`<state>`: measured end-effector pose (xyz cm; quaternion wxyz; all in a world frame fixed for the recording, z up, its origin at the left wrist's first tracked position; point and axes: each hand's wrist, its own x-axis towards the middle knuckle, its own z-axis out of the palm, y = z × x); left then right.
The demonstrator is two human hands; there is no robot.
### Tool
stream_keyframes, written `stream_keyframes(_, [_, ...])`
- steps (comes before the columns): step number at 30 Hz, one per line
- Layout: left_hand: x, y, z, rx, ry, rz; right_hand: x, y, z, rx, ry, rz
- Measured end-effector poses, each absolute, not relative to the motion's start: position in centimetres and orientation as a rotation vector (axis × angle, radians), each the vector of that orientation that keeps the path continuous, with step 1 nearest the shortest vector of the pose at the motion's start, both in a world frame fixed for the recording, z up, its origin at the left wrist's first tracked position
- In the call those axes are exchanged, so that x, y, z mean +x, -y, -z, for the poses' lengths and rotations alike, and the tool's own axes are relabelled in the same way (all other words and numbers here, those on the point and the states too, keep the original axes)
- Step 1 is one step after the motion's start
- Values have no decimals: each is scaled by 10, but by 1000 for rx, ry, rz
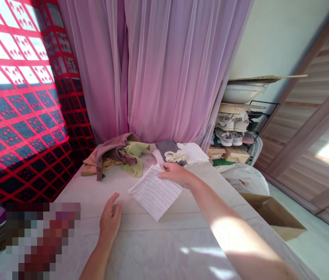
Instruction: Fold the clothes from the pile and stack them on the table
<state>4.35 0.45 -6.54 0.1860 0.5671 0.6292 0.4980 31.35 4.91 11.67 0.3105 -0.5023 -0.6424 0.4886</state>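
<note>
My right hand (174,173) grips the upper corner of a folded white cloth with thin dark stripes (156,194), thumb on top. The cloth is angled over the pale covered tabletop (153,241); I cannot tell whether its lower edge touches the surface. To its left, my left hand (111,217) is apart from the cloth, thumb and fingers spread, holding nothing. Just beyond the right hand lie a folded dark grey cloth (167,147), a cream ruffled bundle (175,156) on it, and a folded white cloth (193,153). A crumpled heap of brown and green cloths (120,153) sits at the back left.
Purple curtains (164,70) hang behind the table. At right stand a rack with shoes (228,136), a white basin (243,92) and an open cardboard box (272,214). Red-and-black patterned fabric (21,97) covers the left side. A pixelated patch hides the lower left.
</note>
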Motion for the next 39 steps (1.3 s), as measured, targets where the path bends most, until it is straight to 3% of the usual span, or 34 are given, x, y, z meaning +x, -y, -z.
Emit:
stream_keyframes(4, [41, -8, 71, 1557, -1738, -1409, 304, -95, -151, -1419, 1913, -996])
stream_keyframes(11, [36, -12, 80, 1539, -1763, -1371, 337, -188, -237, -1372, 1936, -69])
stream_keyframes(14, [35, -13, 83, 1534, -1764, -1380, 353, -203, -233, -1443, 1983, 182])
stream_keyframes(23, [34, -12, 83, 1582, -1763, -1324, 394, -177, -91, -1768, 2121, 168])
stream_keyframes(31, [36, -12, 83, 1591, -1784, -1335, 395, -189, -116, -1798, 2134, 195])
stream_keyframes(39, [37, -14, 84, 1619, -1779, -1365, 389, -168, -80, -1839, 2247, 112])
